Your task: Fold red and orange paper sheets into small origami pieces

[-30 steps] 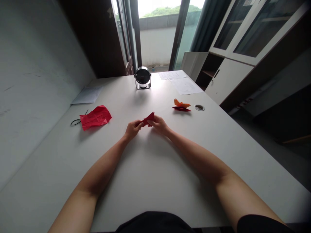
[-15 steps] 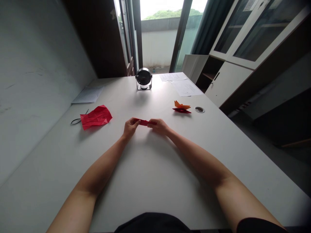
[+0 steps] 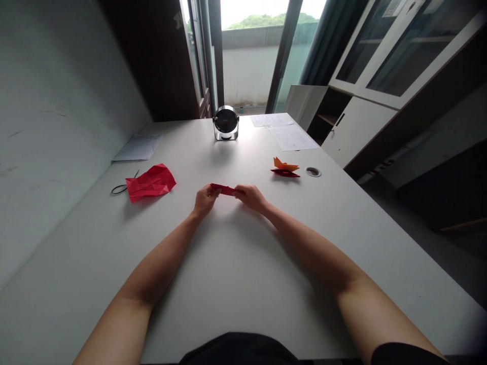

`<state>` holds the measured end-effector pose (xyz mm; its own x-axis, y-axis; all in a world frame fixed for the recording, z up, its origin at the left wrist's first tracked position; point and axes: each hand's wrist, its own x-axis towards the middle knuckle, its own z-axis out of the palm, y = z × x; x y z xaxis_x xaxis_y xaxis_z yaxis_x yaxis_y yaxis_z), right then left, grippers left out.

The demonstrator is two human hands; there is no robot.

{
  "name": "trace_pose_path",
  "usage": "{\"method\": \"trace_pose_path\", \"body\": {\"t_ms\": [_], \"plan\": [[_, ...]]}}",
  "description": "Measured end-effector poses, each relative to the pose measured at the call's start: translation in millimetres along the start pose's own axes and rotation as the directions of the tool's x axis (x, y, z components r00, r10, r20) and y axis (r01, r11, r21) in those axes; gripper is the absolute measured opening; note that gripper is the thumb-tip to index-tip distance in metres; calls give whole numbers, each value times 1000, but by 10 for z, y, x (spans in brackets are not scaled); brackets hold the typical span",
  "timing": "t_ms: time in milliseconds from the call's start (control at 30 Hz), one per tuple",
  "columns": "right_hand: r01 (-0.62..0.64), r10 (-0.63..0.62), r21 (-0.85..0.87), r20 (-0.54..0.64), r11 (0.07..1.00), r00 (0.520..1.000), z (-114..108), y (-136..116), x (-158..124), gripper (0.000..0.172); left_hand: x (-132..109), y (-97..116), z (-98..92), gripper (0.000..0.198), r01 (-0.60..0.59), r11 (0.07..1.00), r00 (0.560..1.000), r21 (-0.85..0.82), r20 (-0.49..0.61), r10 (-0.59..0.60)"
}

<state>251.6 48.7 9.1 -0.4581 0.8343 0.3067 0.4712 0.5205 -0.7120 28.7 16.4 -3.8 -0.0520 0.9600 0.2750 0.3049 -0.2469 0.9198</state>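
A narrow folded strip of red paper [image 3: 227, 190] stretches between my two hands, just above the white table [image 3: 236, 274]. My left hand [image 3: 205, 199] pinches its left end, thumb on the near side. At the other end, my right hand [image 3: 251, 196] grips the paper with its fingers curled round. Part of each end is hidden by the fingers. Off to the left lies a creased red paper sheet [image 3: 151, 184]. To the right of my hands sit an orange folded paper piece [image 3: 285, 165] and a dark red folded paper piece [image 3: 285, 173], close together.
A black cord loop [image 3: 119, 189] touches the creased sheet's left side. A round lamp-like device [image 3: 225, 121] stands at the back. Paper sheets lie at back left [image 3: 139, 147] and back right [image 3: 292, 138]. A ring-edged hole [image 3: 313, 172] is near the right edge.
My right hand has shifted slightly right along the red paper, so a little more of the strip shows between my hands. The things on the table stay put.
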Motion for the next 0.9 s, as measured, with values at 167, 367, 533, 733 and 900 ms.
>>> {"method": "trace_pose_path", "body": {"t_ms": [167, 367, 533, 733, 900], "plan": [[24, -24, -11, 16, 1000, 1000, -19, 15, -7, 18, -10, -31, 12, 31, 35, 999, 993, -7, 115, -34], [148, -147, -30, 34, 989, 989, 1, -72, -41, 22, -68, 60, 17, 33, 29, 984, 984, 175, 168, -59], [153, -149, -82, 59, 985, 987, -41, -62, -45, 22, -117, 199, 49, 41, -56, 933, 970, 356, 240, -33], [108, -103, -349, 33, 931, 994, -214, 148, 1, 19, -92, 214, -4, 51, -42, 917, 989, 396, 147, -18], [-109, -79, -609, -273, 786, 959, -557, 510, 17, 26, -21, 105, -80, 46, 38, 939, 998, 343, 37, -54]]}}
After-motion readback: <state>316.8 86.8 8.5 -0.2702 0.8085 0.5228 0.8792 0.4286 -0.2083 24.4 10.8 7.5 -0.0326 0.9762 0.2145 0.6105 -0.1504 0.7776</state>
